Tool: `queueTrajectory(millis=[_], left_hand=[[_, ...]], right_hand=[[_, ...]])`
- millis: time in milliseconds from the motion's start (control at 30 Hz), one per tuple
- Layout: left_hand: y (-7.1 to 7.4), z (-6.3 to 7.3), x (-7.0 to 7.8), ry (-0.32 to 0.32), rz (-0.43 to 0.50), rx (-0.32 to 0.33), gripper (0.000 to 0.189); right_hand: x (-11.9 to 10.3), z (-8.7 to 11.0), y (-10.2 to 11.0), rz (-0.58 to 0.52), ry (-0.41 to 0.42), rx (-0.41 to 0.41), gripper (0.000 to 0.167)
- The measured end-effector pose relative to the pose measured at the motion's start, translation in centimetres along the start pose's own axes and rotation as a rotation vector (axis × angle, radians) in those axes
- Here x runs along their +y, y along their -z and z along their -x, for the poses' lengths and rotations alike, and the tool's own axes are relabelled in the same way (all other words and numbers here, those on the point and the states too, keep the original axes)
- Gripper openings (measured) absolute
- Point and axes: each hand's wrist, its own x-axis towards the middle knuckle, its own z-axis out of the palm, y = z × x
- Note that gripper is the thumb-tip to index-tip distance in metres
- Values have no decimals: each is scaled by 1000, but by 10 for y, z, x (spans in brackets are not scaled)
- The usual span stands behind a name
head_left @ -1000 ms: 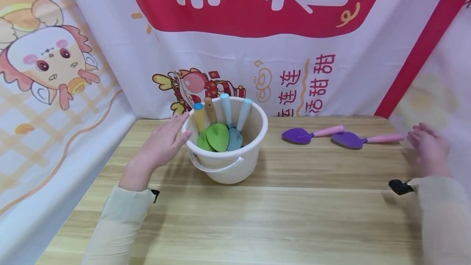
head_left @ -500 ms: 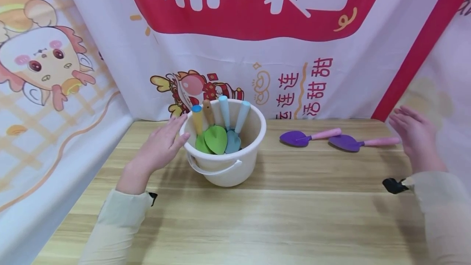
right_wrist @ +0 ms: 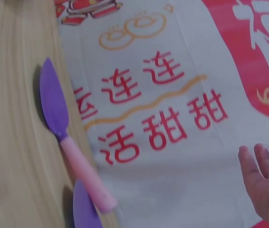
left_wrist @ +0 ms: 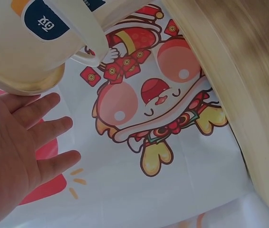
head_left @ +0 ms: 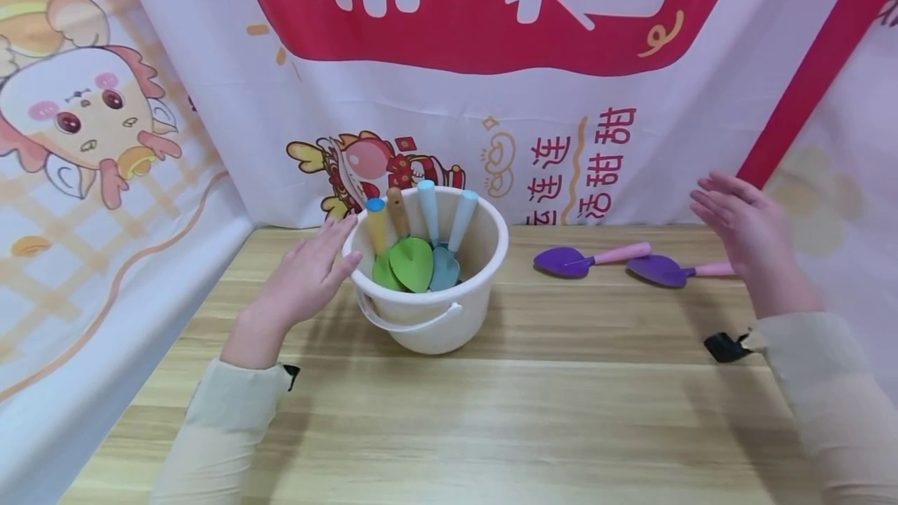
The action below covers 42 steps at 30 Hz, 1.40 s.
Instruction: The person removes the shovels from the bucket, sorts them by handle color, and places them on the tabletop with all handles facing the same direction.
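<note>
A white bucket (head_left: pixel 449 318) with its bail handle hanging at the front stands on the table. Inside it lean several small garden trowels, among them one with a green blade (head_left: pixel 411 263) and others with light-blue handles (head_left: pixel 463 220). My left hand (head_left: pixel 302 275) rests straight fingers against the bucket's left rim; the left wrist view shows those fingers (left_wrist: pixel 44 111) spread. My right hand (head_left: pixel 754 240) is raised with loosely extended fingers, holding nothing. It overlaps the pink handle end of one purple trowel (head_left: pixel 657 271). Another purple trowel (head_left: pixel 563 262) lies just left of it.
A wood-grain table (head_left: pixel 533 427) runs up to a printed white and red cloth (head_left: pixel 421 92) at the back. Another printed cloth (head_left: pixel 91 201) hangs at the left. A black piece (head_left: pixel 726 347) sits at the right cuff.
My right hand has moved left from the table's right side, over the end of the right purple trowel's handle. My left hand has stayed at the bucket's rim.
</note>
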Motion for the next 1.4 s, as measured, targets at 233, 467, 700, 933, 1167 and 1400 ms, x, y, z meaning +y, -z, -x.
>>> queueTrajectory(millis=[233,467,700,933,1167,1400], left_hand=[[3,2,4,8,-25,-6,66],[3,1,6,7,-42,-6,66],[2,1,6,11,-42,-2,66],[1,1,5,7,-45,-2,66],[1,0,3,4,-30,1,66],[-1,-1,1,-7,-13,9,65]], right_hand=[[10,-2,-42,303,-80,41,46],[25,-7,-78,357,-94,-27,52],[46,-12,-112,372,-81,-134,44],[62,-17,-142,407,-88,-178,46],[78,-23,-166,506,-82,-263,48],[91,-25,-182,572,-98,-330,48]])
